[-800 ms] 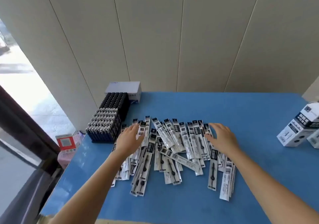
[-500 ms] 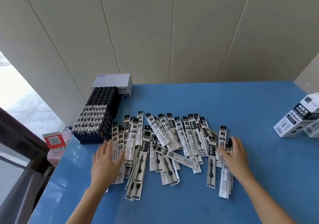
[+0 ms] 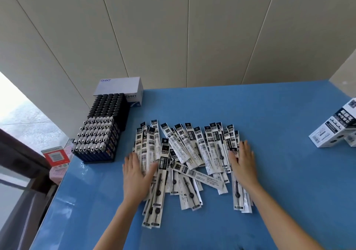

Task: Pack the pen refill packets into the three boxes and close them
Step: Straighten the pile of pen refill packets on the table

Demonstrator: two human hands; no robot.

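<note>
Several things crowd your left side: a red card (image 3: 55, 156) off the table edge, then a rack of capped dark items (image 3: 96, 139) with a white CHNT box (image 3: 120, 87) behind it. Your left hand (image 3: 135, 174) lies flat, fingers straight, on the left edge of the pen refill packets (image 3: 188, 159), gripping nothing. The packets overlap mid blue table (image 3: 269, 192). Your right hand (image 3: 243, 163) lies flat on their right edge, gripping nothing. The boxes (image 3: 333, 132) sit far right, well apart and partly cut off.
</note>
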